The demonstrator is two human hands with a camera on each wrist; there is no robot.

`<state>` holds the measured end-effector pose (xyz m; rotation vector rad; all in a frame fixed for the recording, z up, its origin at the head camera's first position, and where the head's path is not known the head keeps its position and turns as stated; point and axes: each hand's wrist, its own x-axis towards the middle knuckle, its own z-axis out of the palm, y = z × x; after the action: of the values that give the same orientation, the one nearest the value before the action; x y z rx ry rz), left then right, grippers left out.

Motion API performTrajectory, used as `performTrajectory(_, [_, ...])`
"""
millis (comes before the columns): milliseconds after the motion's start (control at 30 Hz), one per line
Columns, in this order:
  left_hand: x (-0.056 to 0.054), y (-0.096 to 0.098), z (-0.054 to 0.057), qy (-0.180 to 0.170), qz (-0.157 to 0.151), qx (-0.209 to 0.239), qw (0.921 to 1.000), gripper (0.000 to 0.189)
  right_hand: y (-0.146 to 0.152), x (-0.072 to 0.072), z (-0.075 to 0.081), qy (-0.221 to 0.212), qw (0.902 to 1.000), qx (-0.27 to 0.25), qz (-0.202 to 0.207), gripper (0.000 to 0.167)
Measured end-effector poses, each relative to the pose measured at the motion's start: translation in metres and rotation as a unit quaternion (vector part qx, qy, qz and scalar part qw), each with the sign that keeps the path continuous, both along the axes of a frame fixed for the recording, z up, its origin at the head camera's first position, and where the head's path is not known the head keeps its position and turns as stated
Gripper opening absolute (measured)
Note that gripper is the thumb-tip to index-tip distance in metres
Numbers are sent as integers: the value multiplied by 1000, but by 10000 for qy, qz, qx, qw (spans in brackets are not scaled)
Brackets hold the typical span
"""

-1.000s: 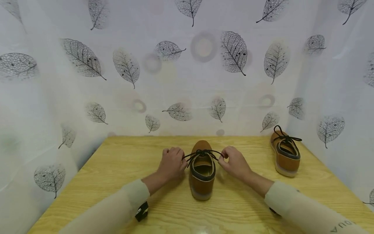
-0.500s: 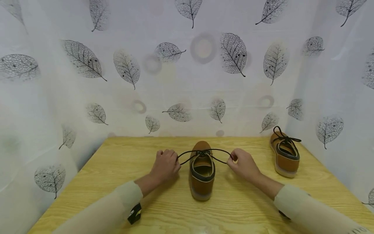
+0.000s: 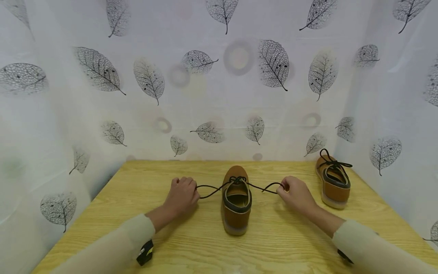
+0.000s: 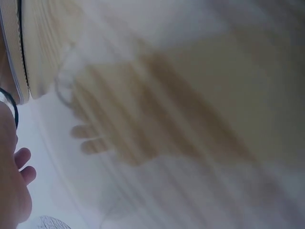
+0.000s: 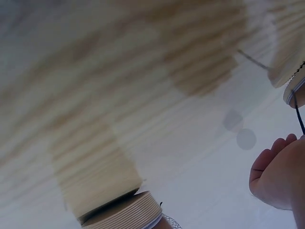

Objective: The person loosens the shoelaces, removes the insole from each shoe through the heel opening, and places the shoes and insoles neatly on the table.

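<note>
A brown shoe with a dark collar sits in the middle of the table, toe pointing away. Its black lace is knotted over the tongue, one strand stretching to each side. On the left, my left hand pinches the left strand, which forms a narrow loop. My right hand pinches the right strand between thumb and index finger, and the lace crosses itself near the fingers. In the left wrist view, the lace passes above my hand; in the right wrist view, a lace runs to the fingers.
A second brown shoe, its black lace tied in a bow, stands at the table's back right. The wooden table reflects the hands and shoes. A white curtain with leaf prints hangs behind and on both sides.
Both hands have moved apart, the left one leftward and the right one rightward, drawing the lace strands out longer. The loops by the knot have become smaller. The shoe has stayed in place.
</note>
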<state>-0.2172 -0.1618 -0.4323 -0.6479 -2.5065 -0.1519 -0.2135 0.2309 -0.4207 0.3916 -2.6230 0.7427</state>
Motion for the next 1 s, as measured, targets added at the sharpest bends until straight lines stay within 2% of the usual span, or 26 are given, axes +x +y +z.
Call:
performTrajectory(133, [1,-11,-1,-144,153,-87,9997,13,7,1,2,-332,9993,132,-113,11])
performTrajectory(267, [2,-20,1,-551,338,-203,9977,15,15,1,2,-655,9971,287,-244,9])
performTrajectory(333, [2,-24,2,-759,417,-235,9960,15,18,1,2,-721,9965,296,-298,10])
performTrajectory(433, [3,-29,4,-991,543,-352,9930,15,23,0,1,-754,9962,245,-353,24])
performTrajectory(567, [2,-36,2,-1148,749,-557,9890,16,28,-1,0,-716,9966,184,-357,32])
performTrajectory(767, [3,-39,0,-1152,786,-313,9897,15,29,0,3,-532,9980,309,-150,19])
performTrajectory(1000, [9,-26,5,-1081,640,-20,9921,16,23,3,2,-424,9981,439,22,4])
